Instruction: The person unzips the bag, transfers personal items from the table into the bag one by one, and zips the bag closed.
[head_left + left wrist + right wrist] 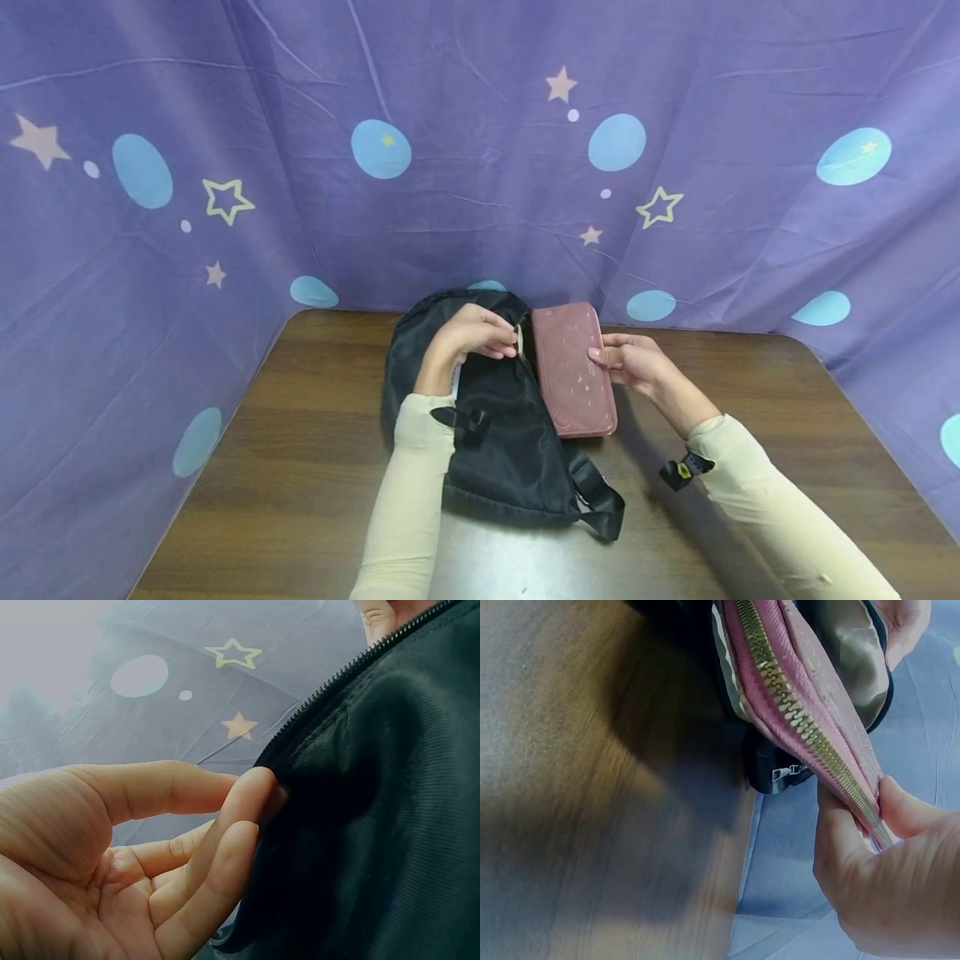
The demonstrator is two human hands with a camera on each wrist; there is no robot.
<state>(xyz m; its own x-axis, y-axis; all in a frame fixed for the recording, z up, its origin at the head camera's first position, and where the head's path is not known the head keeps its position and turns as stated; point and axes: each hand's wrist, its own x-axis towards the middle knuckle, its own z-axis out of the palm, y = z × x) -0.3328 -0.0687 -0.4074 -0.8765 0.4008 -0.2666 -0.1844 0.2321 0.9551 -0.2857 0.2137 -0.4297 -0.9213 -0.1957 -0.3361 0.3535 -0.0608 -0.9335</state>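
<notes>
A black bag (pixel 502 450) with a zip opening lies on the table. My left hand (pixel 480 332) pinches the zipped edge of that opening between thumb and fingers; the left wrist view shows the black zip teeth (pixel 330 694) running up from the pinch. My right hand (pixel 637 362) grips a pink zip wallet (pixel 576 375) by its right edge, thumb on the front face. In the right wrist view the wallet's gold zip (pixel 795 712) faces the camera, and its far end sits at the bag's opening, beside the pale lining (pixel 847 652).
The bag's black strap (pixel 600 500) trails to the right on the brown wooden table (pixel 300 467). A silver zip pull (pixel 786 772) shows at the bag's edge. A purple curtain (pixel 480 217) with stars and blue ovals hangs behind the table and along its sides.
</notes>
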